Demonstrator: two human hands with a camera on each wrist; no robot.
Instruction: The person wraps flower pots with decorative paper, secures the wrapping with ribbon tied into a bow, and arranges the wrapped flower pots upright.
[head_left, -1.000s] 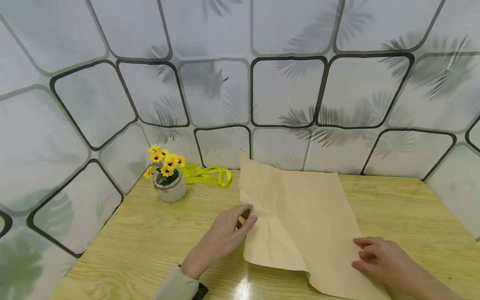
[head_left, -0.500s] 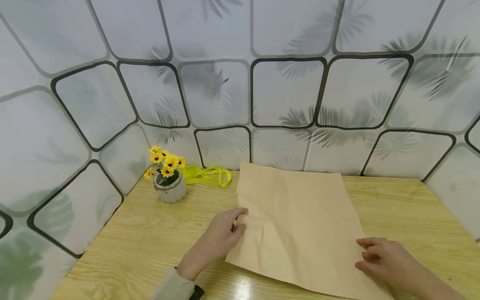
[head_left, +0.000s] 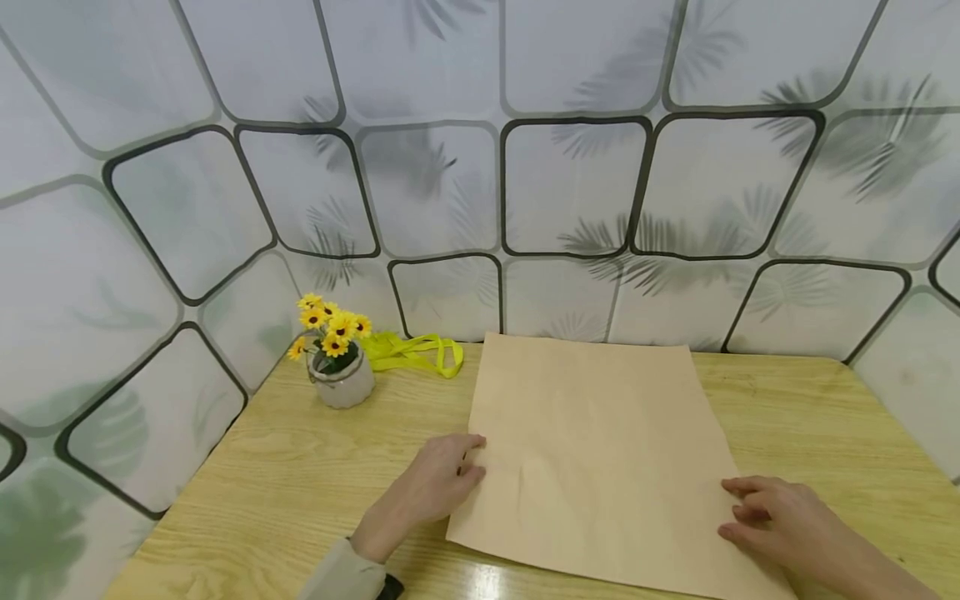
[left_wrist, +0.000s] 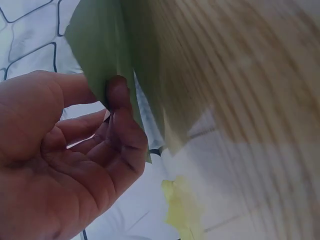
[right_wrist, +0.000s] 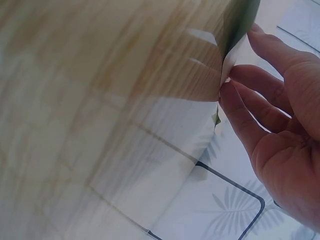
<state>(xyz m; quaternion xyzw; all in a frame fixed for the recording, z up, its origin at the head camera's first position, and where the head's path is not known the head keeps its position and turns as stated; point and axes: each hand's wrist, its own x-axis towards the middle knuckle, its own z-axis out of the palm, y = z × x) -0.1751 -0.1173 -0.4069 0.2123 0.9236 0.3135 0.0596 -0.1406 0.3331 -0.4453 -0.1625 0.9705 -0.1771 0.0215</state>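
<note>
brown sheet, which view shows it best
The head view: it shows nearly all the brown sheet between the left hand and right hand. Each wrist view catches only part, looking greenish, at its hand.

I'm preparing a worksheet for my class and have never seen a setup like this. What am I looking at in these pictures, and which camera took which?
There is no robot here: a person works with two bare hands. The wide picture comes from a camera worn on the head, looking forward and down. The two closer pictures come from cameras on the wrists, each watching its own hand.

On the wooden table lies a large tan sheet; the left-wrist picture shows a green side. The left hand holds its left edge, the right hand its right edge. Further back on the left are a pot of yellow flowers and a yellow-green strap bundle.
</note>
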